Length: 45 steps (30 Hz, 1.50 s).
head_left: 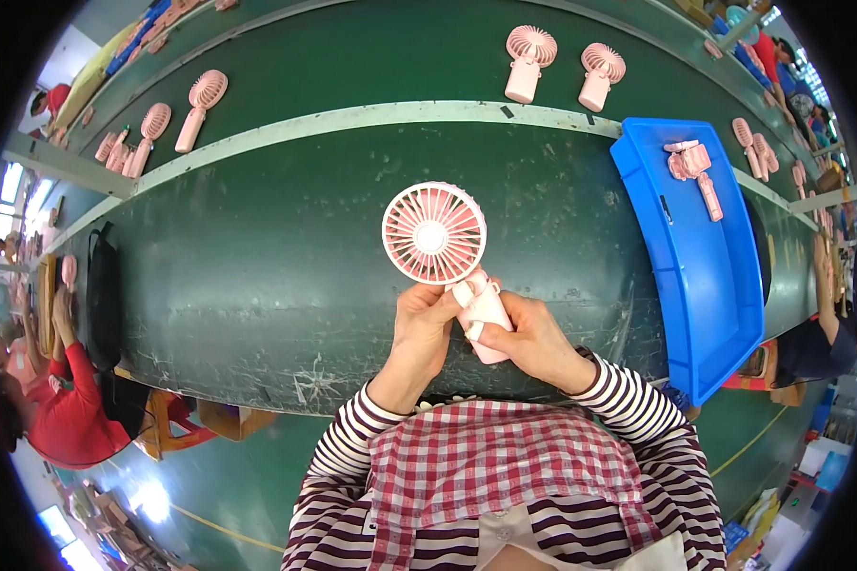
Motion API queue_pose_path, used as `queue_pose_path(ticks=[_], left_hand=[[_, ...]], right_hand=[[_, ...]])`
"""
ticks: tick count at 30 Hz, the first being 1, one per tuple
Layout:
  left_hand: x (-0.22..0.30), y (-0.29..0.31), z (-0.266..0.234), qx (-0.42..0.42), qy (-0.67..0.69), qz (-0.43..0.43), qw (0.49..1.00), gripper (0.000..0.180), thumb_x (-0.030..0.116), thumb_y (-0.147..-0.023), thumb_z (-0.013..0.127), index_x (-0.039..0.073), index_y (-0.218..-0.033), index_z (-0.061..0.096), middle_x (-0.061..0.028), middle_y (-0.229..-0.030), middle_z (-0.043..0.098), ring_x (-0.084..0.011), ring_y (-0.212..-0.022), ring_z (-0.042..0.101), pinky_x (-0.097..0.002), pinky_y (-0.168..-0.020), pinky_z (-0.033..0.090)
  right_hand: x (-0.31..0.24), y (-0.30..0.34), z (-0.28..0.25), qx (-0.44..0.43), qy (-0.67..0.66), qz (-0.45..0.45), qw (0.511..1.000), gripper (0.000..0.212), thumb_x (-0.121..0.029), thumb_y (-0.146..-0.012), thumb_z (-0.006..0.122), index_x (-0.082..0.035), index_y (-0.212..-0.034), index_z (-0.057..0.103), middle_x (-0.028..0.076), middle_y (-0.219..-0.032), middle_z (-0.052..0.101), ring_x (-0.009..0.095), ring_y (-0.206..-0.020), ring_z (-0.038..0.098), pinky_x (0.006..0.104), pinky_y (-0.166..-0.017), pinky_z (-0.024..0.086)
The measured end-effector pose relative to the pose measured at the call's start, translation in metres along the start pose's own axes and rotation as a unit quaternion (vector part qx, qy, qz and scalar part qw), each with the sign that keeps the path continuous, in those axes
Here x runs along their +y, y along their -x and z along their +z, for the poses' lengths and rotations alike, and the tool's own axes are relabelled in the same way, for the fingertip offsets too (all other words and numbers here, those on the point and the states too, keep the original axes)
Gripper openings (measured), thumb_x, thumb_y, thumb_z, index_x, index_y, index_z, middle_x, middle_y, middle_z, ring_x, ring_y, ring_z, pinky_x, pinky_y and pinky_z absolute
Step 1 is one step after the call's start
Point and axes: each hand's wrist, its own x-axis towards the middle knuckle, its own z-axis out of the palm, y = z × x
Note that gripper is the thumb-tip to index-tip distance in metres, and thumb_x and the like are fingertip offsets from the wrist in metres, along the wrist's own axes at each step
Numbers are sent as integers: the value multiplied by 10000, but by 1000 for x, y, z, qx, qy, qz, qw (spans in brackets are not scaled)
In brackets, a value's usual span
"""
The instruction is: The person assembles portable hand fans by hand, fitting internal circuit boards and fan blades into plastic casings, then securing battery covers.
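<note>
A pink handheld fan [433,233] is held between my two hands above the green worktable, its round grille tilted up and to the left. My left hand [421,331] closes on the left side of the handle, just below the grille, with the thumb on the neck. The lower part of the handle is gripped by my right hand [535,341], whose thumb lies across its front. Fingers behind the handle are partly hidden.
A blue bin [700,314] on the right holds several pink parts [687,164]. Beyond the pale divider strip [352,116], pink fans [529,62] lie on the green belt. A black bag [103,295] is at the left end, near a person in red [76,419].
</note>
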Motion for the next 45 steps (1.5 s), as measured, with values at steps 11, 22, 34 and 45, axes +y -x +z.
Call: queue_pose_path(ticks=[11,22,34,45], left_hand=[[4,1,9,8,5,41,999,267,122,-813,625,-24,-1032,581,-129,-999,622,-184,-891,603,-301,-784,496],[3,1,11,-6,-16,36,999,343,36,-774,638,-24,-1097,537,-124,-1046,605,-185,-918,599,-304,-799,497],[-2,4,9,-19,-19,39,999,404,76,-758,658,-32,-1121,517,-170,-1033,599,-231,-955,591,-338,-835,490],[-3,-1,10,-26,30,38,998,325,184,-837,596,-23,-1085,557,-163,-1094,577,-217,-993,568,-340,-860,468]], right_hand=[[-4,-6,8,43,-61,-9,997,250,-88,-740,636,34,-939,547,49,-721,584,74,-579,538,216,-489,429],[-12,-7,8,52,-101,-7,994,271,-22,-714,608,51,-962,528,34,-686,556,64,-553,505,207,-468,401],[-7,-4,9,69,-69,-37,995,234,-55,-699,607,67,-890,549,30,-613,538,68,-477,489,235,-415,373],[-5,-7,-2,42,-72,10,996,275,-73,-706,668,37,-930,552,28,-679,559,61,-539,510,203,-451,407]])
